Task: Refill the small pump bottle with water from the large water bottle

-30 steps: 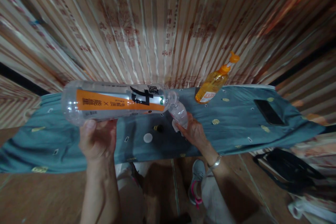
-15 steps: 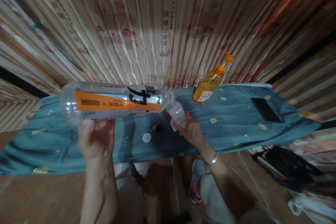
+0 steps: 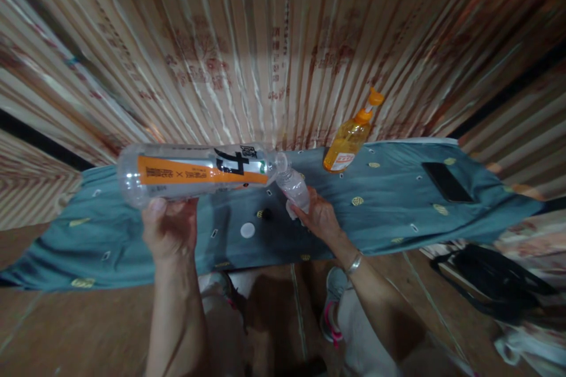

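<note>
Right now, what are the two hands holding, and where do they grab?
The left hand holds the big clear bottle near its base; the right hand grips the small clear bottle around its body.

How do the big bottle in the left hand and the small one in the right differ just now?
The large bottle lies nearly level in the left hand; the small bottle tilts upward in the right hand. The large bottle has an orange label; the small bottle shows none. Both are clear plastic, their mouths meeting.
</note>
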The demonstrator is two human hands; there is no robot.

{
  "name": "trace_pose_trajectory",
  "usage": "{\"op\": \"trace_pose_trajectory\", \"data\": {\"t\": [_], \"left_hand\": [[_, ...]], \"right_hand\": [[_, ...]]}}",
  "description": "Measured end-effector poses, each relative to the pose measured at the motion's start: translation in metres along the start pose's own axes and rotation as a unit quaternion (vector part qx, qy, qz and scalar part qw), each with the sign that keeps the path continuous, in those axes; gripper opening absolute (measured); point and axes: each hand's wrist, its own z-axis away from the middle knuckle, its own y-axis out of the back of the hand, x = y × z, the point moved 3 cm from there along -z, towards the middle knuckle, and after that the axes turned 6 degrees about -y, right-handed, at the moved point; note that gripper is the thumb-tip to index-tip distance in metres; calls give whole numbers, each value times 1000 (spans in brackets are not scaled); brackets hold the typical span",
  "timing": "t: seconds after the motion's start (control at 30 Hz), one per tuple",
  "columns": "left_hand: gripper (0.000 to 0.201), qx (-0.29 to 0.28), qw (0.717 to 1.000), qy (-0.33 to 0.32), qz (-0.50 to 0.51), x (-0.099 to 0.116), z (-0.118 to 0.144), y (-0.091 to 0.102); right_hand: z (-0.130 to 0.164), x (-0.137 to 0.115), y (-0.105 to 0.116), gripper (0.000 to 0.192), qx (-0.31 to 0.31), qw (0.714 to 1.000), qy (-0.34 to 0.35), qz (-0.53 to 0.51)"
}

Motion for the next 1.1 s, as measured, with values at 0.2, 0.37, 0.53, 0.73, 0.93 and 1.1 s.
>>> {"op": "trace_pose_trajectory", "data": {"t": [0.2, 0.37, 0.53, 0.73, 0.93, 1.1], "left_hand": [[49, 26, 1000, 9, 9, -6, -4, 9], [39, 19, 1000, 20, 12, -8, -10, 12], [55, 17, 999, 33, 22, -7, -13, 8], [51, 47, 997, 57, 7, -7, -16, 7], [61, 48, 996, 69, 14, -8, -22, 8], [66, 35, 997, 63, 25, -10, -28, 7]], "right_hand": [[-1, 0, -1, 54, -15, 1000, -20, 0], [-2, 0, -2, 54, -26, 999, -17, -4], [-2, 1, -2, 55, -15, 1000, -10, 2], [-1, 1, -1, 56, 0, 1000, 10, -1], [-1, 1, -2, 58, -12, 1000, 7, 6], [-2, 1, -3, 58, -19, 1000, -4, 11]]}}
